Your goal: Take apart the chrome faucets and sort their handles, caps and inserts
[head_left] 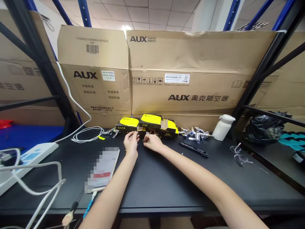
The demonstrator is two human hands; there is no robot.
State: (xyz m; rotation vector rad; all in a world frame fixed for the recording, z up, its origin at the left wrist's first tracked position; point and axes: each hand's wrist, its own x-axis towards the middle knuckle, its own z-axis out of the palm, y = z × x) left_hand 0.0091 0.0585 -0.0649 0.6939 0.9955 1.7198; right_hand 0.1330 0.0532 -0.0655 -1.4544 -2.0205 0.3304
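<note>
My left hand [131, 143] is closed in a pinch just in front of the black and yellow box on the left [129, 122]. Beside it, my right hand [153, 143] curls its fingers inward below the middle box [151, 120]. Whatever lies between the fingertips of either hand is too small or hidden to make out. A third black and yellow box [169, 127] stands to the right with a cardboard flap [164, 124] raised. Chrome faucets [196, 135] lie in a cluster right of the boxes, and another chrome piece [109, 131] rests on their left.
A black utility knife [193, 149] and a white bottle [223, 127] are on the right of the black table [162, 187]. On the left are a phone [105, 170], a coiled white cable [87, 134] and a power strip [35, 156]. Cardboard sheets [152, 92] wall the back.
</note>
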